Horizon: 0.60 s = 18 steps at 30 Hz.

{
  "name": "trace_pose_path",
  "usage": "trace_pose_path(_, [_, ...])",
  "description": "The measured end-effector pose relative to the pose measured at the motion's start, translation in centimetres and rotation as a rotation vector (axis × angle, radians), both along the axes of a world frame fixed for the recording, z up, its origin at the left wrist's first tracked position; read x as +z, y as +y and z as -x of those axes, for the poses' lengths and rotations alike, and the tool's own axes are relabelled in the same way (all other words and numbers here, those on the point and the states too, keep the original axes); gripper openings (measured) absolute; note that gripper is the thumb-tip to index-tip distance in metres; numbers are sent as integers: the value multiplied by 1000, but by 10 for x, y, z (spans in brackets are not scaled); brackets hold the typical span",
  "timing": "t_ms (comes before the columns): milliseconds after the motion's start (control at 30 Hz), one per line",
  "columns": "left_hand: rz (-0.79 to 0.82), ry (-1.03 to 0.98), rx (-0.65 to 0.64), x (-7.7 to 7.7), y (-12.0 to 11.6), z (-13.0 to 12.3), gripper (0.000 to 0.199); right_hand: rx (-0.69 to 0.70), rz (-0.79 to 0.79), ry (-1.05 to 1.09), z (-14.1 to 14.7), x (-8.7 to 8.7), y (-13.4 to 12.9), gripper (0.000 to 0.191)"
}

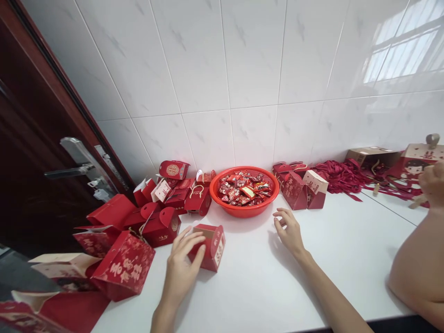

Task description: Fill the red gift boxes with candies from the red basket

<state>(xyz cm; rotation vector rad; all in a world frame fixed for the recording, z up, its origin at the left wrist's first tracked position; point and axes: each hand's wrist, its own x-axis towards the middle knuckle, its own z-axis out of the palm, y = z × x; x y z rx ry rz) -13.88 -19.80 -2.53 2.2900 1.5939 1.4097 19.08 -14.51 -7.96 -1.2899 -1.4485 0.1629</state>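
A small red gift box [211,249] with an open top stands on the white table in front of me. My left hand [182,256] grips its left side, thumb on the near face and fingers over the far edge. To the right, my right hand [289,231] hovers just above the table with fingers loosely bent and apart, holding nothing. Beyond both hands sits a red plastic basket [244,211] filled with wrapped candies [243,188] in red and some pale wrappers.
Several red gift boxes [161,226] crowd the left side, near a dark door with a metal handle [74,171]. More boxes [294,189] stand right of the basket, beside a heap of dark red ribbons [338,175]. Another person's arm [421,259] rests at the right edge.
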Motion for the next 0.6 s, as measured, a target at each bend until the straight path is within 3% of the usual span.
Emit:
trace_pose_path(200, [139, -28, -329, 21, 19, -56, 12, 177, 27, 11, 15, 4, -5, 28])
trace_pose_path(367, [184, -43, -397, 27, 46, -77, 9, 396, 67, 89, 26, 6, -9, 33])
trace_pose_path(600, [123, -171, -404, 15, 69, -95, 14, 668, 41, 182, 36, 18, -12, 39])
